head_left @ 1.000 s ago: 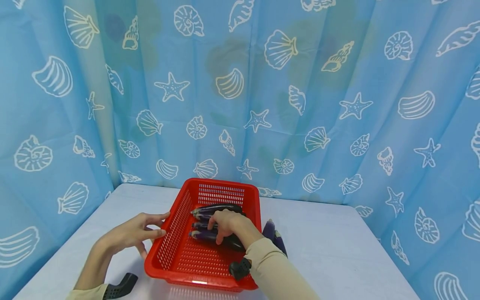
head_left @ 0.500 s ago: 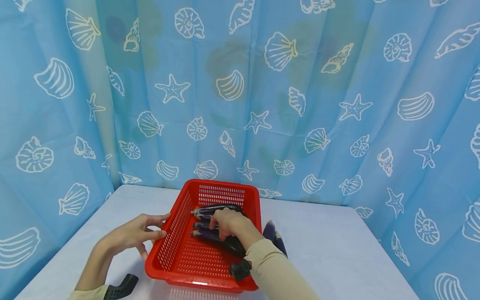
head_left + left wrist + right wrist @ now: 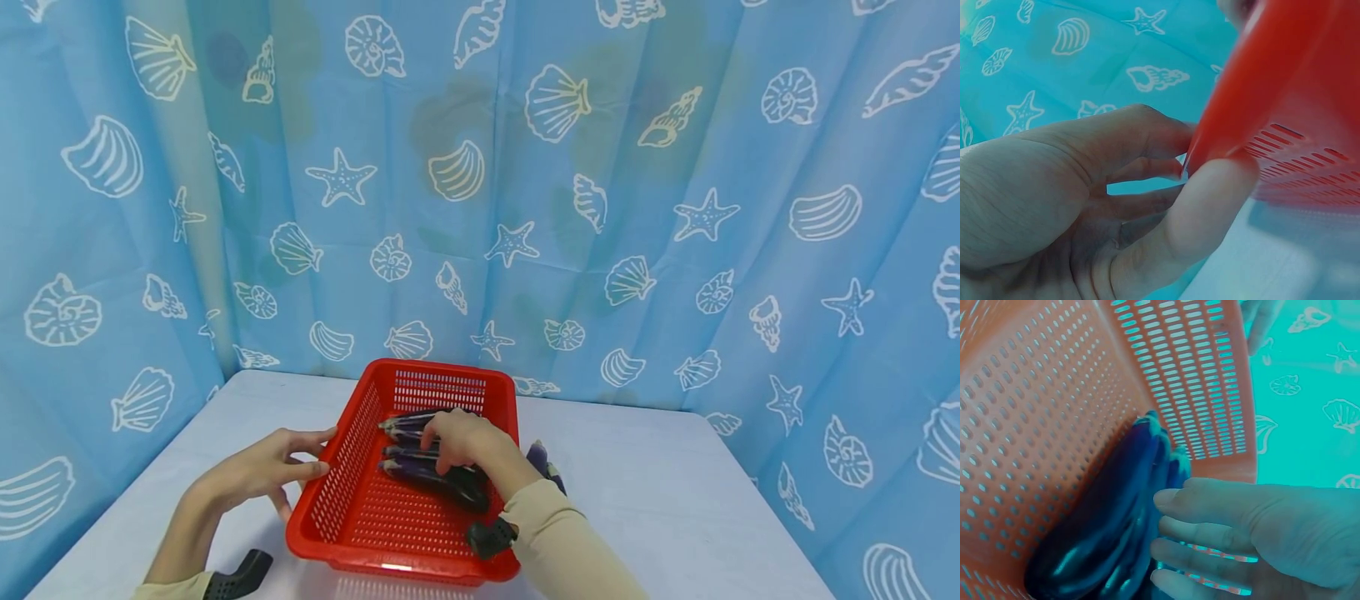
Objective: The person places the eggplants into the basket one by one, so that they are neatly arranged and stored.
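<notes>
In the head view, several dark purple eggplants (image 3: 446, 486) lie side by side in a red plastic basket (image 3: 405, 565). My right hand (image 3: 468, 442) is over them inside the basket and covers part of them. In the right wrist view its fingers (image 3: 1204, 534) are nearly straight beside the eggplants (image 3: 1104, 512), and nothing is held between them. At the basket's left side, my left hand (image 3: 251, 471) pinches the rim. In the left wrist view the thumb (image 3: 1210, 200) presses against the rim, and the index fingertip is hidden behind its edge.
More eggplants (image 3: 537, 457) lie on the table outside the basket's right wall, partly hidden by the right sleeve (image 3: 566, 533). The white-covered table (image 3: 660, 492) reaches a blue shell-print curtain (image 3: 480, 208) behind and at both sides.
My right hand has come off the front eggplant and drawn slightly up and back. That eggplant's right end has shifted a little toward me. The left hand keeps its place.
</notes>
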A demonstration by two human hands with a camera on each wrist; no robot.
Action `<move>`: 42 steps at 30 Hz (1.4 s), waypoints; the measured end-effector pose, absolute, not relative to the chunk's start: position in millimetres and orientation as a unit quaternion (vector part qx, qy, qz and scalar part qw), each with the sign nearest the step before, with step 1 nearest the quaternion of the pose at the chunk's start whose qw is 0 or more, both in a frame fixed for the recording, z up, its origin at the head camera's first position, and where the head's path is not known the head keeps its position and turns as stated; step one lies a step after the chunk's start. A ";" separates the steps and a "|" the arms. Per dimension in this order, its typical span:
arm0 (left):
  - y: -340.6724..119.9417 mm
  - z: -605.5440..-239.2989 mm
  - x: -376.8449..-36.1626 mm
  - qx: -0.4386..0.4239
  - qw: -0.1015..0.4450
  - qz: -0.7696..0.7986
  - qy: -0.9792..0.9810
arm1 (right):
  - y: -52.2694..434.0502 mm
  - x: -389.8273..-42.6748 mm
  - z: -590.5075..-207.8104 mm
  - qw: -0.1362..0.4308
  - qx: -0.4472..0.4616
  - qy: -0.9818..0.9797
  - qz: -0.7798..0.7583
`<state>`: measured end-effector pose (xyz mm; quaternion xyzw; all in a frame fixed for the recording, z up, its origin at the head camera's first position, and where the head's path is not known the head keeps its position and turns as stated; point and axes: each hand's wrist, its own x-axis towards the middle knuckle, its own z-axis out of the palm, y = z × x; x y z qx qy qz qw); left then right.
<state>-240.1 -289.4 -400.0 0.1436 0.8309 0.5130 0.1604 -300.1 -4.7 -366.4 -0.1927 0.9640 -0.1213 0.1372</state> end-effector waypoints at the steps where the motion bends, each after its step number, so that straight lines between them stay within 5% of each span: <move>1: -288.9 -399.6 -240.0 0.143 0.161 0.512 0.831 | -2.7 -299.4 -365.3 0.139 -0.195 0.963 -0.122; 22: -288.8 -399.2 -241.0 0.140 0.170 0.512 0.830 | 51.8 -286.5 -342.1 0.116 -0.252 0.940 -0.197; 42: -288.5 -400.7 -242.4 0.147 0.168 0.512 0.830 | 103.6 -269.7 -358.5 0.045 -0.239 0.941 -0.235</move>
